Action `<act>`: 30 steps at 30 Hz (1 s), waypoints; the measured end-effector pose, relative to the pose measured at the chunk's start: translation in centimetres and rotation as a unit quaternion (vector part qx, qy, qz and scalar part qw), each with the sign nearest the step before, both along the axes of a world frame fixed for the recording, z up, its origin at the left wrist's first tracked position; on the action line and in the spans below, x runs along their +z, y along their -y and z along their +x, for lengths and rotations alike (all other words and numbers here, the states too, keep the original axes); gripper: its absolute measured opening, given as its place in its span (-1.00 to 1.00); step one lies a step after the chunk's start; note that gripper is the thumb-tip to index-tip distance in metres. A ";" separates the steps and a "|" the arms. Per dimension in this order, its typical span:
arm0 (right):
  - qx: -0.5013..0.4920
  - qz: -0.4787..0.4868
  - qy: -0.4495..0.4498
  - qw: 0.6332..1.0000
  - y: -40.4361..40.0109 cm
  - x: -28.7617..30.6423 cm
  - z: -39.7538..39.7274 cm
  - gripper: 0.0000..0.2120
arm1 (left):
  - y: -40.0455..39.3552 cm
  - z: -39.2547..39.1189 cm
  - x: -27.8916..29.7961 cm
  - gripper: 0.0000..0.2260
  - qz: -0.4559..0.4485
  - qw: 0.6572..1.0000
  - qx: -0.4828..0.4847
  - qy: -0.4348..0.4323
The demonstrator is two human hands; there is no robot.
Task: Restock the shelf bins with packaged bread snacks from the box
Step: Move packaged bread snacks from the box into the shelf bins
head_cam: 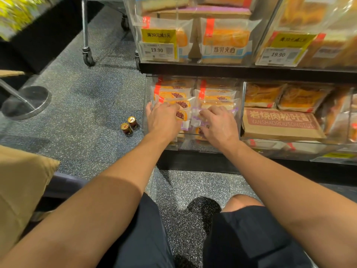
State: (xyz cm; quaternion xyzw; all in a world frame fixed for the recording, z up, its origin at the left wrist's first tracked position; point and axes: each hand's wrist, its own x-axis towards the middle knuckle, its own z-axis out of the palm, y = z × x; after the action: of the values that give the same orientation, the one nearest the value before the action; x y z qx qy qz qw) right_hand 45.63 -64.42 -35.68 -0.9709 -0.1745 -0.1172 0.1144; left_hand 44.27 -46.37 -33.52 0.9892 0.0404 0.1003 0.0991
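**Bread packets being settled into the low clear bin**

Bread snack packets, clear-wrapped with orange-red and purple trim, are the matter here, and the clear acrylic shelf bin (193, 146) on the bottom shelf is the landmark. Nearest the camera, well short of that bin and off to its left, the tan cardboard box (21, 190) sits beside the person's knee; its contents are out of view. Two bare forearms reach from there to the bin. The left hand (162, 120) lies over the bin's left stack, fingers bent down onto the red-bean bread packets (179, 104); whether it grips one or merely presses cannot be told. The right hand (220, 123) is on the bin's right stack, fingers curled onto the purple-trimmed bread packets (195, 120), seemingly pinching their tops, though the grip is not plain. On the floor just left of the bin stand two small dark gold-capped bottles (129, 124). To its right lies a brown printed cardboard carton (280, 120) in the neighbouring bin. Above it, yellow price tags (158, 42) front the upper shelf.

The step in hand looks like seating and straightening packets in the bin. Next would probably be letting go and reaching back to the box, which calls for the stacks standing steady first.
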 end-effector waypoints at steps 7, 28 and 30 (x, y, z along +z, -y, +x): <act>-0.041 0.038 0.024 0.998 -1.6 -0.6 -0.9 -0.58 | 1.6 -0.8 0.6 -0.59 0.022 1.000 -0.021 -0.005; 0.109 -0.043 -0.255 0.960 -15.5 25.2 -13.8 -0.48 | -9.9 -17.8 22.8 -0.65 -0.225 0.940 0.201 -0.160; 0.172 -0.058 -0.287 0.940 -18.5 28.8 -16.5 -0.45 | -12.4 -22.3 26.7 -0.66 -0.241 0.923 0.255 -0.158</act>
State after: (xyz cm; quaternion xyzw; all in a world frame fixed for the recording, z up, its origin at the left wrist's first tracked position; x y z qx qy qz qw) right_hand 29.13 -45.95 -6.86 -0.9233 -0.3055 0.1986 0.1213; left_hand 21.94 -34.01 -6.78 0.8948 0.3291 -0.0484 0.2978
